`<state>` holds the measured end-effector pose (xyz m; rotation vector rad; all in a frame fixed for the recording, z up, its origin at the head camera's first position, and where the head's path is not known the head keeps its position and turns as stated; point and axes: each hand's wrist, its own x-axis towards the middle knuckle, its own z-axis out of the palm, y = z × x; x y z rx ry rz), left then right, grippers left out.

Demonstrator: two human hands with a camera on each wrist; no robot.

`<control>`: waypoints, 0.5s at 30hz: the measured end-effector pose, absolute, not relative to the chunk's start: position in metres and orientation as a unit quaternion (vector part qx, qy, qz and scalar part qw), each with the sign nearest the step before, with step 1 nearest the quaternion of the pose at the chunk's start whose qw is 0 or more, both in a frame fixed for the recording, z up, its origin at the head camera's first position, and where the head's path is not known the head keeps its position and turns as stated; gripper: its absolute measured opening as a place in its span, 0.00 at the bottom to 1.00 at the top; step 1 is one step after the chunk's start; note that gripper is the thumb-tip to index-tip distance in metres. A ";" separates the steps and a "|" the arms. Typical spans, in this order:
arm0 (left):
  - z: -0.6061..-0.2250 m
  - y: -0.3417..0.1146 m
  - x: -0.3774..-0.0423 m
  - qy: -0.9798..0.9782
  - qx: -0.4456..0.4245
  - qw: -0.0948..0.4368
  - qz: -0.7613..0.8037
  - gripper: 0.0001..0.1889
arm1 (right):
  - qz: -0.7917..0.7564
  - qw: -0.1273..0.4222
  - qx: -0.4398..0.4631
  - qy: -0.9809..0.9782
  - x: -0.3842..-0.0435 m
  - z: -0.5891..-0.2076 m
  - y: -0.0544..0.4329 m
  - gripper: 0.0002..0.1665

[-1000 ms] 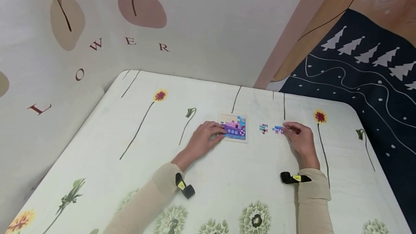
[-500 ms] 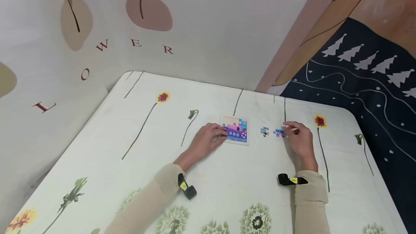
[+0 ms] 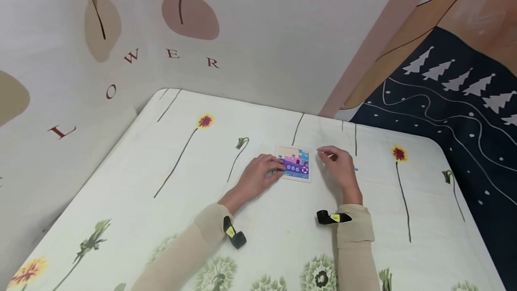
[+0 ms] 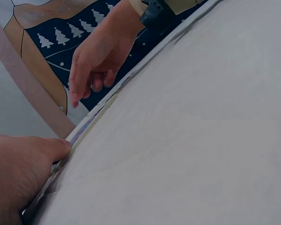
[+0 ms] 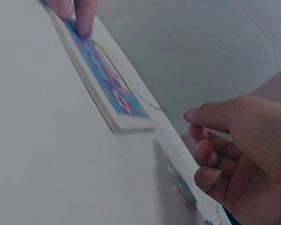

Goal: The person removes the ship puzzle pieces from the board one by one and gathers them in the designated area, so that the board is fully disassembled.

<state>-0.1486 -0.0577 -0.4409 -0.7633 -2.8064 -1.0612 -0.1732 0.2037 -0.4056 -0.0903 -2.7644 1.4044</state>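
A small square jigsaw puzzle (image 3: 298, 170) with a purple and pink ship picture lies flat in its pale wooden frame. My left hand (image 3: 258, 174) holds its left side, fingers on the picture and thumb at the near edge. Right of the frame, my right hand (image 3: 339, 169) hovers above the table with fingers loosely bent. Nothing shows between its thumb and fingers in the right wrist view. Below that hand lies a loose puzzle piece (image 5: 185, 193). A second blue piece (image 3: 356, 169) mostly hides behind the right hand in the head view.
A white flower-printed cloth (image 3: 258, 237) covers the table. Pale walls (image 3: 278, 35) rise behind it, with a dark tree-patterned hanging (image 3: 452, 102) at the right. Each wrist wears a black camera (image 3: 234, 233).
My right hand has left the blue piece at the right and moved left towards the puzzle, passing over the other loose piece. The left hand stays on the puzzle. The head view has shifted slightly.
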 end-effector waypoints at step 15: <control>-0.446 -0.058 -0.151 -0.902 -0.266 0.049 -0.337 0.13 | 0.436 -0.046 0.051 -0.897 -0.180 -0.415 0.176 0.15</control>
